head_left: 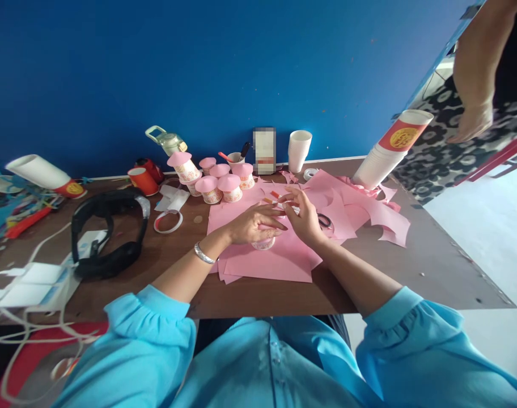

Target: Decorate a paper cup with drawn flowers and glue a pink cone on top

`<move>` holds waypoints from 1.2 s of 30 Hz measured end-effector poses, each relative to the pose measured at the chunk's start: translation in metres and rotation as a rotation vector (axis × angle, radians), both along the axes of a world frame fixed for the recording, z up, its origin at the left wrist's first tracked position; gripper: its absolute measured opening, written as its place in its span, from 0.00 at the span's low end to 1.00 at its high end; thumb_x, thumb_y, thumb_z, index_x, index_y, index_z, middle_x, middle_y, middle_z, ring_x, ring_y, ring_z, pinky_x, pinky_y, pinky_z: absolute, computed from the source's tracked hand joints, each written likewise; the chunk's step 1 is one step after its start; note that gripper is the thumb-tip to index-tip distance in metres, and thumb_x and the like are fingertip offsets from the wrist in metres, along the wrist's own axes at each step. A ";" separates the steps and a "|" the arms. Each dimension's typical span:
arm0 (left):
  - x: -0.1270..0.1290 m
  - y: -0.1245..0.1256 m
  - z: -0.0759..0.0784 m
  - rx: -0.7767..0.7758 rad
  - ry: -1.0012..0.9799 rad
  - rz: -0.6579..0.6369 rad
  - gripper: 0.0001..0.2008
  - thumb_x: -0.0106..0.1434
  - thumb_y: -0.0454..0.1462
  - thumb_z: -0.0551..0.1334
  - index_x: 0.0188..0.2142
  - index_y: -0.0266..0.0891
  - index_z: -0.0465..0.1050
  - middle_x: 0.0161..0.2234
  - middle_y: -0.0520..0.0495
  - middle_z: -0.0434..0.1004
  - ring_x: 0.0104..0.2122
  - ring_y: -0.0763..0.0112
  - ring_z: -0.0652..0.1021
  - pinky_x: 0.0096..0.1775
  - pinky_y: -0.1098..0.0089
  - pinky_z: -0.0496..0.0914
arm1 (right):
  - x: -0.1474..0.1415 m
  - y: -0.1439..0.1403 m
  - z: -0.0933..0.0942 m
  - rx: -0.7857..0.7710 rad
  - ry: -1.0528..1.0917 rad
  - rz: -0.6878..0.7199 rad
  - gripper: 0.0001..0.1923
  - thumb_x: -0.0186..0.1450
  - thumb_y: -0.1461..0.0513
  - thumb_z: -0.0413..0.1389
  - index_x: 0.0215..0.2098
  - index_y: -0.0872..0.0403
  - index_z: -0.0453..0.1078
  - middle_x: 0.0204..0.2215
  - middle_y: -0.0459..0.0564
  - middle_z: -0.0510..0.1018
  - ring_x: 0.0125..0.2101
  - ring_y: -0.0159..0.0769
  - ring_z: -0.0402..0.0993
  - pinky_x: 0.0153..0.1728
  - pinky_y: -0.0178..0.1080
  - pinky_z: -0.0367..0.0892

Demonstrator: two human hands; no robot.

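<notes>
My left hand [258,222] reaches over a small patterned paper cup [263,244], its fingers stretched out and apart. Only the cup's lower part shows; its top is hidden behind the hand. My right hand [301,216] is close by on the other side, fingers bent and apart, the tips near my left fingertips. I cannot make out anything held between them. Pink paper sheets [275,267] lie beneath both hands. Beside my right hand are dark-handled scissors [325,221]. An orange-tipped pen-like thing [275,194] shows just beyond the fingers.
Several small cups with pink cone tops [229,186] stand at the back, near white stacked cups [300,152]. Another cup stack [390,150] leans at the right, by a person's arm [475,73]. Left are a tape roll [168,221], a black headset-like band [109,232] and white cables [24,317].
</notes>
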State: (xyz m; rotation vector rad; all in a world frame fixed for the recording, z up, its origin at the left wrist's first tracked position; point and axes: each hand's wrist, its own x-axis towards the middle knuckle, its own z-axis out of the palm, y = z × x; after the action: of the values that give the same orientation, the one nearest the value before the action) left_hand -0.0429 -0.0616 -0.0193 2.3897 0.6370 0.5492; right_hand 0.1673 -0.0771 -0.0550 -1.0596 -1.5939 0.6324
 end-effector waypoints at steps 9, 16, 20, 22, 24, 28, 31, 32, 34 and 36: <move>0.001 -0.002 0.002 -0.063 -0.041 0.004 0.13 0.72 0.46 0.65 0.49 0.49 0.87 0.61 0.44 0.83 0.67 0.54 0.76 0.70 0.48 0.66 | -0.001 0.001 -0.004 0.014 -0.022 0.025 0.20 0.70 0.62 0.54 0.60 0.47 0.68 0.44 0.50 0.85 0.45 0.43 0.83 0.52 0.52 0.79; -0.001 0.001 -0.002 -0.079 -0.024 0.014 0.12 0.71 0.46 0.66 0.49 0.49 0.87 0.63 0.46 0.80 0.69 0.54 0.73 0.72 0.48 0.64 | 0.002 0.012 -0.011 0.048 -0.128 0.013 0.25 0.72 0.62 0.50 0.65 0.46 0.69 0.46 0.51 0.85 0.51 0.47 0.81 0.54 0.56 0.77; -0.002 0.002 0.000 -0.083 -0.028 0.037 0.14 0.70 0.48 0.68 0.50 0.48 0.86 0.60 0.43 0.84 0.69 0.52 0.73 0.72 0.46 0.62 | 0.000 0.021 -0.011 0.007 -0.179 0.039 0.28 0.71 0.60 0.52 0.69 0.46 0.68 0.47 0.52 0.84 0.50 0.47 0.81 0.52 0.53 0.78; -0.002 0.002 0.002 -0.082 -0.050 0.048 0.15 0.69 0.49 0.69 0.50 0.48 0.87 0.57 0.42 0.85 0.66 0.51 0.76 0.71 0.45 0.64 | -0.004 0.030 -0.006 -0.031 -0.211 0.059 0.30 0.71 0.62 0.51 0.71 0.45 0.66 0.44 0.50 0.84 0.45 0.44 0.82 0.47 0.48 0.78; -0.002 0.000 0.005 -0.087 -0.057 0.044 0.15 0.69 0.50 0.68 0.49 0.48 0.87 0.56 0.42 0.85 0.62 0.52 0.79 0.69 0.45 0.67 | -0.009 0.043 0.003 -0.072 -0.264 0.081 0.34 0.70 0.63 0.52 0.73 0.45 0.63 0.36 0.46 0.84 0.38 0.41 0.82 0.43 0.44 0.77; -0.003 -0.004 0.011 -0.097 -0.019 0.062 0.17 0.70 0.52 0.67 0.50 0.49 0.86 0.59 0.43 0.84 0.67 0.52 0.74 0.71 0.43 0.64 | -0.021 0.072 0.022 -0.109 -0.346 0.080 0.42 0.64 0.65 0.57 0.76 0.50 0.59 0.29 0.45 0.83 0.30 0.41 0.78 0.40 0.43 0.76; -0.003 -0.006 0.012 -0.093 -0.033 0.083 0.18 0.69 0.53 0.67 0.50 0.49 0.86 0.58 0.43 0.84 0.66 0.52 0.75 0.70 0.44 0.65 | -0.024 0.072 0.024 -0.117 -0.304 0.077 0.40 0.64 0.66 0.57 0.74 0.51 0.62 0.27 0.44 0.82 0.29 0.41 0.77 0.41 0.44 0.77; -0.003 -0.007 0.012 -0.089 -0.047 0.082 0.18 0.69 0.53 0.67 0.49 0.48 0.87 0.56 0.42 0.84 0.63 0.52 0.77 0.69 0.45 0.68 | -0.023 0.067 0.020 -0.124 -0.291 0.084 0.38 0.64 0.65 0.57 0.73 0.51 0.63 0.28 0.44 0.83 0.29 0.41 0.78 0.40 0.43 0.77; -0.002 -0.009 0.010 -0.090 -0.067 0.068 0.18 0.69 0.53 0.67 0.48 0.46 0.87 0.52 0.40 0.86 0.56 0.54 0.81 0.64 0.48 0.73 | -0.020 0.051 0.010 -0.140 -0.249 0.099 0.35 0.65 0.64 0.58 0.71 0.49 0.66 0.32 0.45 0.85 0.31 0.41 0.81 0.40 0.43 0.77; -0.001 -0.010 0.008 -0.109 -0.070 0.050 0.18 0.70 0.52 0.67 0.48 0.44 0.87 0.50 0.40 0.86 0.53 0.55 0.82 0.61 0.50 0.75 | -0.016 0.036 -0.002 -0.160 -0.192 0.114 0.29 0.69 0.61 0.57 0.68 0.47 0.69 0.34 0.45 0.86 0.35 0.41 0.84 0.42 0.44 0.79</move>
State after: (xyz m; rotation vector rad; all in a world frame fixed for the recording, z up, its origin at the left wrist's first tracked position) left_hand -0.0439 -0.0713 -0.0108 2.2478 0.6802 0.6012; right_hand 0.1509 -0.0410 -0.0567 -1.1825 -1.8031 0.7641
